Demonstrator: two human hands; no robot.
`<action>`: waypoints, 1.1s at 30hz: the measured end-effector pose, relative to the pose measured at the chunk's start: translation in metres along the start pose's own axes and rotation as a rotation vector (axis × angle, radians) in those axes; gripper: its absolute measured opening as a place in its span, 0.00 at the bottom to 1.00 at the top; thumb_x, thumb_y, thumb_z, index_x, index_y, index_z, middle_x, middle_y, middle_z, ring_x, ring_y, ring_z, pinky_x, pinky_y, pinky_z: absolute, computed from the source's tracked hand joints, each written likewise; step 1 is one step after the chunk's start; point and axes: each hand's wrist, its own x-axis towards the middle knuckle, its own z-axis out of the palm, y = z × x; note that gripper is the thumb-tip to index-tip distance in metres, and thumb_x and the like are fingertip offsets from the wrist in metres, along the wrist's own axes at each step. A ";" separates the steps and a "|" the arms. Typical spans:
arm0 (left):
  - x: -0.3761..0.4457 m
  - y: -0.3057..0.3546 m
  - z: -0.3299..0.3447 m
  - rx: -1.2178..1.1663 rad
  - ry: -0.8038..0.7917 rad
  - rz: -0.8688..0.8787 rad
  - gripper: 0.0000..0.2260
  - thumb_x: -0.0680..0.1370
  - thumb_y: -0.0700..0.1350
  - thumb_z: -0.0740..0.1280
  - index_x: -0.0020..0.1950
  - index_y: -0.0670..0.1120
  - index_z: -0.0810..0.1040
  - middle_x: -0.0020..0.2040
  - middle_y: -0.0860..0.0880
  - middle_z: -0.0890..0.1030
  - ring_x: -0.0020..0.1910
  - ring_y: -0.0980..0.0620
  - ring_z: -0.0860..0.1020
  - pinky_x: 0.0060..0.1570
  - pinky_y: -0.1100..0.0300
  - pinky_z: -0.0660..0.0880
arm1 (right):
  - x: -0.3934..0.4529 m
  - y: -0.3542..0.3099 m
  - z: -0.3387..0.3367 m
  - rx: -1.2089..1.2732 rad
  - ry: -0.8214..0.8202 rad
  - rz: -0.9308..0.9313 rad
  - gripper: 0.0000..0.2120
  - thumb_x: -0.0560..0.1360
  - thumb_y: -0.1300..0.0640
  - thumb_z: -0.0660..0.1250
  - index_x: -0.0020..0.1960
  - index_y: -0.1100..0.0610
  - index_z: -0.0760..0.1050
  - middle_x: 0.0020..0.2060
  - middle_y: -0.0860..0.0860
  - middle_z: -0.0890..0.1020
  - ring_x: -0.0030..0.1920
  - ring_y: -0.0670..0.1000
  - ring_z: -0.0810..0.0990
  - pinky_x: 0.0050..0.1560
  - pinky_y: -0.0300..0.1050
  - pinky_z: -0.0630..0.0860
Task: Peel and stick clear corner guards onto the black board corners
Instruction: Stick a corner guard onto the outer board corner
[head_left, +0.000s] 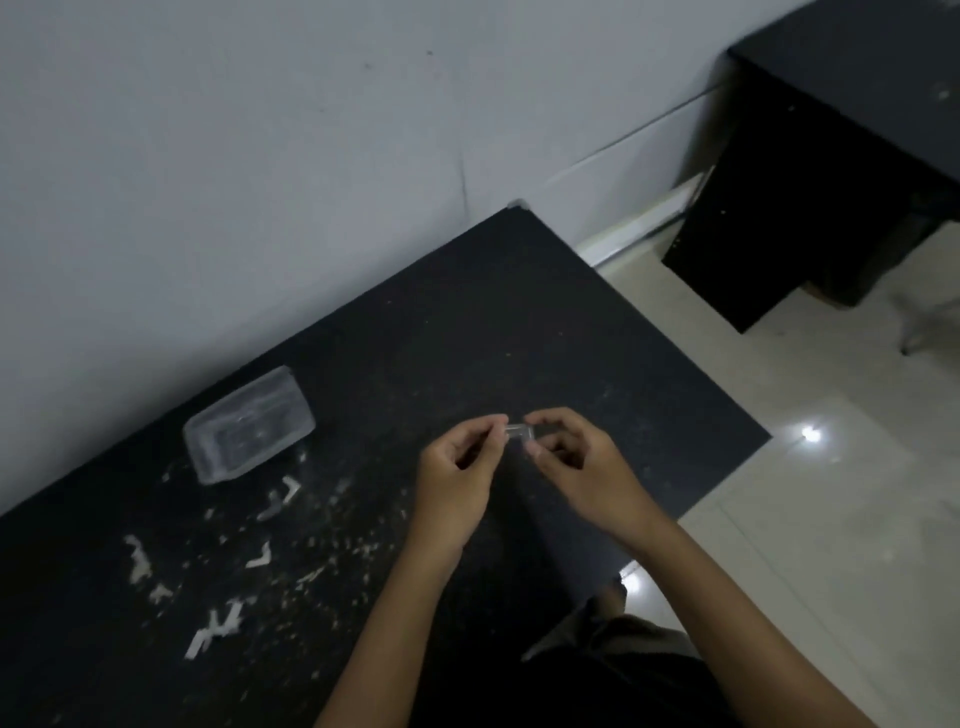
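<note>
A small clear corner guard is pinched between my left hand and my right hand, held a little above the black board. Fingertips of both hands close on its two ends. At the board's far corner, against the wall, a clear guard sits in place. The board's right corner looks bare. The image is dim and slightly blurred, so the guard's backing cannot be made out.
A clear plastic box lies on the board at the left. Several white peeled strips and scraps are scattered on the near left part. A pale tiled floor lies to the right, with a black desk beyond.
</note>
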 end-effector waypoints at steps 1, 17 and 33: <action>0.005 0.003 0.018 0.039 -0.034 0.013 0.06 0.80 0.46 0.71 0.53 0.57 0.84 0.50 0.62 0.85 0.53 0.65 0.82 0.48 0.71 0.77 | 0.001 0.006 -0.019 0.010 0.027 -0.005 0.10 0.78 0.58 0.68 0.58 0.47 0.76 0.43 0.52 0.84 0.43 0.44 0.82 0.44 0.35 0.77; 0.070 -0.060 0.282 1.206 -0.659 0.201 0.34 0.81 0.51 0.68 0.82 0.60 0.53 0.84 0.49 0.42 0.83 0.44 0.42 0.79 0.42 0.53 | 0.016 0.186 -0.251 0.070 0.778 0.283 0.09 0.76 0.56 0.72 0.55 0.49 0.78 0.45 0.51 0.84 0.42 0.44 0.80 0.43 0.37 0.75; 0.083 -0.109 0.278 1.313 -0.677 0.312 0.39 0.82 0.53 0.64 0.81 0.63 0.38 0.80 0.53 0.28 0.79 0.49 0.28 0.77 0.43 0.35 | 0.026 0.218 -0.245 -0.064 0.788 0.314 0.12 0.71 0.51 0.77 0.52 0.51 0.80 0.43 0.48 0.84 0.41 0.45 0.82 0.39 0.40 0.77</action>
